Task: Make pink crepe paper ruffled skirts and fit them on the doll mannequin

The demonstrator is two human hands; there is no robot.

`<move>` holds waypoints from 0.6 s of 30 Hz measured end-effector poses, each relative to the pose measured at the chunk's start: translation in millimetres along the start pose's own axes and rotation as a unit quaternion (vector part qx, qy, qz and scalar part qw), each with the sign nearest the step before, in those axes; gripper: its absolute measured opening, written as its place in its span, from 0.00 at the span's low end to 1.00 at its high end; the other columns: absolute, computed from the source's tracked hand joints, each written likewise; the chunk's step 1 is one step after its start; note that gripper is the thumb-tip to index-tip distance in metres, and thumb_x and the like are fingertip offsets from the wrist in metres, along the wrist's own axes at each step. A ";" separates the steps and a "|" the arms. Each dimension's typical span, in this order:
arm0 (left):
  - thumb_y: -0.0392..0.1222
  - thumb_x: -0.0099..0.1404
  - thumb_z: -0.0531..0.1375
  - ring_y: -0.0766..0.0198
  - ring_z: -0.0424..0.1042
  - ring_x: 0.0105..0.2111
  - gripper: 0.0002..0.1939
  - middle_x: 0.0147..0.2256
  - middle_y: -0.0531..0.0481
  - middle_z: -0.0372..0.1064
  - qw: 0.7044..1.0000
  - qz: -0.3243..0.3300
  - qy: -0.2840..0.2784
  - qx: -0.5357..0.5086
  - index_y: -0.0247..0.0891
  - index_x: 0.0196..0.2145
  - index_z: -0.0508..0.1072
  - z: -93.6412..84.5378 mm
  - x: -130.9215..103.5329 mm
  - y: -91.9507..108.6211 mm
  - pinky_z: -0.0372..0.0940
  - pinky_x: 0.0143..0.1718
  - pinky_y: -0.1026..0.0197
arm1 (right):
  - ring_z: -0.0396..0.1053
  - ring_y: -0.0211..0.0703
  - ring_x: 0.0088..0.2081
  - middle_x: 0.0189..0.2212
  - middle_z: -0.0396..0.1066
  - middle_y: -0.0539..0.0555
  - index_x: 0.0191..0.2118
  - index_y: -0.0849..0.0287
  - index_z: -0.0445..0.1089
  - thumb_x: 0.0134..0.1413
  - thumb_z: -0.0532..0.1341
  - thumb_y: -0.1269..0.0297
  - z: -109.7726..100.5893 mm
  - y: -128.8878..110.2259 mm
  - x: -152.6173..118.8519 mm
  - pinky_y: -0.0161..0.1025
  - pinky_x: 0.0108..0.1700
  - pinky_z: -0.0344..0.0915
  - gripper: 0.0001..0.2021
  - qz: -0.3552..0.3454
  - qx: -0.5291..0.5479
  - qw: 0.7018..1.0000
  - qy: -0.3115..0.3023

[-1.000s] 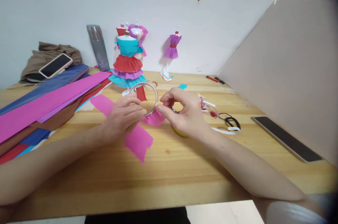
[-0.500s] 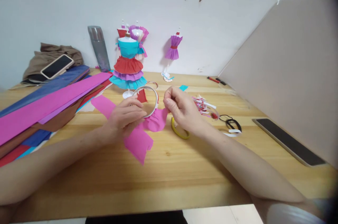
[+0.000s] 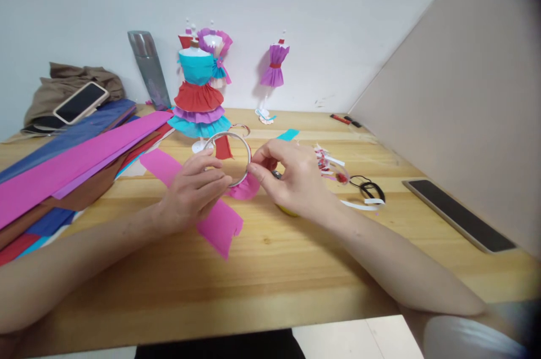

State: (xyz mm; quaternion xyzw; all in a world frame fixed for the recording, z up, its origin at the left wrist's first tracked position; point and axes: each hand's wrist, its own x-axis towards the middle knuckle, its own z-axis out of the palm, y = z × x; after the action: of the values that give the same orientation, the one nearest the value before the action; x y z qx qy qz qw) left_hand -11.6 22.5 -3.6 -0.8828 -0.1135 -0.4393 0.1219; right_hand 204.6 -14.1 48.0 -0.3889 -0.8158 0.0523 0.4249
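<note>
Worn on the person's head, the camera faces forward and down across the wooden table (image 3: 270,274) to the pale wall (image 3: 372,32). The left hand (image 3: 195,189) and right hand (image 3: 293,178) appear close, near mid-view.

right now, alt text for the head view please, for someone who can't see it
The left hand holds a pale ring while the right hand is at its edge, beside gathered pink paper, over a wooden table. Small mannequins in ruffled dresses stand behind.

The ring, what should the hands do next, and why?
Perhaps the right hand should press the pink paper against the ring: those fingertips are at the edge, the left hand holds the ring, and the paper looks gathered there.
</note>
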 end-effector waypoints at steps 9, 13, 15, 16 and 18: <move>0.32 0.68 0.58 0.59 0.73 0.39 0.07 0.31 0.48 0.76 0.997 0.006 0.018 -0.081 0.38 0.43 0.72 -3.9 7.2 -3.5 0.72 0.43 0.54 | 0.58 0.36 0.26 0.23 0.61 0.47 0.27 0.57 0.58 0.58 0.55 0.68 -3.6 6.8 6.3 0.36 0.30 0.55 0.08 0.060 0.121 0.988 -0.080; 0.32 0.67 0.59 0.57 0.73 0.44 0.07 0.31 0.47 0.76 0.982 -0.065 0.004 -0.178 0.38 0.42 0.75 -6.9 7.1 -5.3 0.73 0.43 0.54 | 0.56 0.36 0.25 0.22 0.58 0.46 0.27 0.56 0.57 0.59 0.54 0.64 -6.2 13.7 9.2 0.36 0.28 0.53 0.09 0.092 0.177 0.976 -0.088; 0.32 0.66 0.59 0.56 0.73 0.44 0.09 0.33 0.47 0.77 0.972 -0.095 -0.007 -0.215 0.38 0.42 0.76 -8.2 6.7 -5.4 0.72 0.45 0.52 | 0.55 0.36 0.25 0.21 0.57 0.46 0.27 0.56 0.57 0.59 0.55 0.63 -7.6 17.4 10.8 0.36 0.27 0.53 0.10 0.100 0.185 0.975 -0.072; 0.32 0.66 0.59 0.56 0.73 0.44 0.09 0.33 0.47 0.77 0.968 -0.100 -0.010 -0.228 0.38 0.43 0.76 -8.8 7.0 -5.3 0.71 0.46 0.52 | 0.55 0.36 0.24 0.21 0.57 0.46 0.27 0.56 0.57 0.58 0.55 0.62 -8.1 18.8 11.6 0.36 0.26 0.53 0.10 0.103 0.191 0.974 -0.064; 0.32 0.67 0.59 0.57 0.73 0.43 0.09 0.34 0.47 0.77 0.964 -0.105 -0.005 -0.243 0.38 0.43 0.76 -10.0 8.8 -4.7 0.71 0.45 0.52 | 0.55 0.34 0.23 0.20 0.57 0.45 0.27 0.56 0.58 0.57 0.56 0.62 -8.9 20.8 13.0 0.35 0.25 0.54 0.09 0.111 0.215 0.969 -0.050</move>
State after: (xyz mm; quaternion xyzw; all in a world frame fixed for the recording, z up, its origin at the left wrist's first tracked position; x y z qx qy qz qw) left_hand -15.3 24.6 9.9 -0.8713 -0.0959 -0.4592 -0.1438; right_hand 219.0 7.0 53.5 -0.3735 -0.7574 0.2924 0.4487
